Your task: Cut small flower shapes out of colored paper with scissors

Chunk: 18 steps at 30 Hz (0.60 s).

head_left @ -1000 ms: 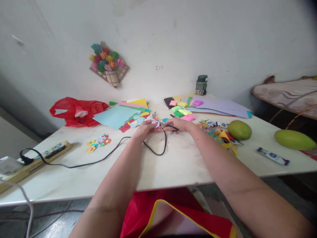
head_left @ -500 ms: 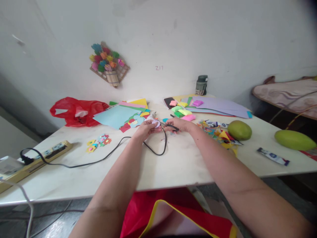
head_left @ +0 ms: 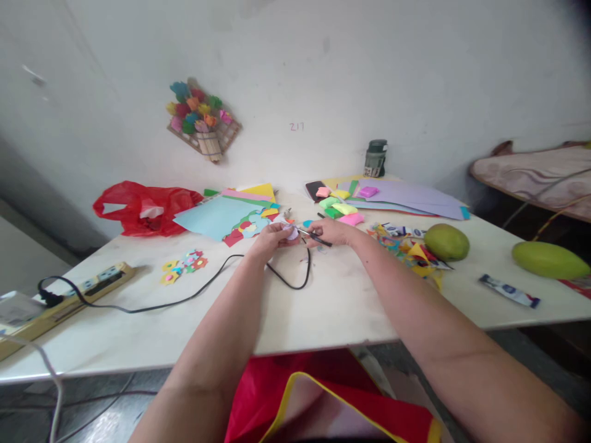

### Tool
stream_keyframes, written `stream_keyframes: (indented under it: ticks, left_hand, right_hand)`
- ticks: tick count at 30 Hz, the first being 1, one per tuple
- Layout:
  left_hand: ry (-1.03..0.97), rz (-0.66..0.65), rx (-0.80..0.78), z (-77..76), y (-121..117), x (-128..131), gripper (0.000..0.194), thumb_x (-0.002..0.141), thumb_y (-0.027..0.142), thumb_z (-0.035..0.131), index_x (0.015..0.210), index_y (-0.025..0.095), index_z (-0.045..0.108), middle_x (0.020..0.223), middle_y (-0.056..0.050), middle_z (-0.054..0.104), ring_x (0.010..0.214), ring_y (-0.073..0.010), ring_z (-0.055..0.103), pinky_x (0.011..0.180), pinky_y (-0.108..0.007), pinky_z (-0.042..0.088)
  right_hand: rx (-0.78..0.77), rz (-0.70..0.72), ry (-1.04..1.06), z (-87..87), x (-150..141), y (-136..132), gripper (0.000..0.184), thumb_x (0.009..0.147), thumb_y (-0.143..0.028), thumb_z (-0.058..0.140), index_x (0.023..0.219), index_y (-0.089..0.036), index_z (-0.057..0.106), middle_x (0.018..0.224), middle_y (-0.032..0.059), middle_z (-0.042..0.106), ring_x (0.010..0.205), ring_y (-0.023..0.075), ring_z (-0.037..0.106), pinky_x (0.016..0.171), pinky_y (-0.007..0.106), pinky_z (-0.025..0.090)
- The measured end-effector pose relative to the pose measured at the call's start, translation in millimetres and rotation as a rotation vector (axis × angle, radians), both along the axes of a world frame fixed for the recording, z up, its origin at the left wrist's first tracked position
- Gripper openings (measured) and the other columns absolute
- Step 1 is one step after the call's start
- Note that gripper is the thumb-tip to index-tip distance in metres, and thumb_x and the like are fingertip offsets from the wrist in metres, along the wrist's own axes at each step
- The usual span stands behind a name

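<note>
My left hand (head_left: 272,239) pinches a small piece of lilac paper (head_left: 292,232) over the middle of the table. In my right hand (head_left: 333,232) is a pair of scissors (head_left: 317,237) with dark handles, its blades pointing left at the paper's edge. Whether the blades touch the paper is too small to tell. Just behind the hands lie coloured paper cutouts (head_left: 248,223) and a blue paper disc (head_left: 308,224). A black cable (head_left: 295,287) loops on the table below them.
To the left are finished paper flowers (head_left: 184,264), a red plastic bag (head_left: 143,206) and a power strip (head_left: 99,284). Soft clay packs (head_left: 345,209), paper sheets (head_left: 406,195), paper scraps (head_left: 413,252), glue tubes (head_left: 508,291) and green fruits (head_left: 446,242) lie to the right.
The scissors have turned slightly, and their blades now show more clearly beside the lilac paper. The lilac paper has shifted a little in my left fingers. Both arms stay nearly in place.
</note>
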<state>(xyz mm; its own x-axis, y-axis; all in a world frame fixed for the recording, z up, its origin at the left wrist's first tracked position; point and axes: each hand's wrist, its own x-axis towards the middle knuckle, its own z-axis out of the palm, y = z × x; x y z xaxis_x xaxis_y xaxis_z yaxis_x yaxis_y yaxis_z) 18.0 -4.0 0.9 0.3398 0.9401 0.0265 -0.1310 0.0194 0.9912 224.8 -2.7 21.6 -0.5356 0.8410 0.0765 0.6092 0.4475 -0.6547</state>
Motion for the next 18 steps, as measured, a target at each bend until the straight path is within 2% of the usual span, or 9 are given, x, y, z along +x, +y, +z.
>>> stream_keyframes:
  ticks: [4,9,14,18]
  left_hand:
    - [0.002,0.008,-0.018,2.6,-2.3,0.9,0.029,0.062,0.03,0.078,0.073,0.011,0.058,0.069,-0.005,0.068,0.064,-0.0163,0.066,0.072,-0.031,0.053]
    - [-0.013,-0.002,-0.025,2.4,-1.6,1.3,0.023,0.066,0.025,0.075,0.072,0.01,0.058,0.068,-0.006,0.067,0.063,-0.016,0.066,0.071,-0.03,0.054]
    - [-0.039,-0.025,-0.024,1.1,-0.9,1.0,0.019,0.068,0.023,0.073,0.071,0.011,0.058,0.067,-0.005,0.068,0.06,-0.0155,0.066,0.067,-0.028,0.054]
    - [-0.061,-0.039,-0.022,1.1,-1.2,1.5,0.018,0.071,0.023,0.071,0.072,0.011,0.058,0.068,-0.006,0.068,0.062,-0.0161,0.067,0.07,-0.03,0.055]
  right_hand:
    - [0.131,-0.022,-0.071,-0.3,0.7,0.1,0.038,0.062,-0.048,0.071,0.081,-0.016,0.064,0.065,-0.0023,0.055,0.059,0.0107,0.045,0.054,0.022,0.032]
    - [0.198,-0.047,-0.112,1.5,0.6,-3.1,0.037,0.063,-0.049,0.071,0.081,-0.017,0.064,0.062,-0.0032,0.053,0.057,0.0108,0.045,0.053,0.022,0.03]
    - [0.156,-0.011,-0.047,-2.6,1.7,0.9,0.039,0.062,-0.049,0.071,0.082,-0.016,0.064,0.063,-0.0033,0.053,0.058,0.0106,0.045,0.053,0.021,0.031]
    - [0.028,0.036,0.06,-4.4,1.0,3.3,0.042,0.062,-0.051,0.071,0.082,-0.015,0.063,0.064,-0.0033,0.053,0.057,0.0094,0.043,0.053,0.022,0.033]
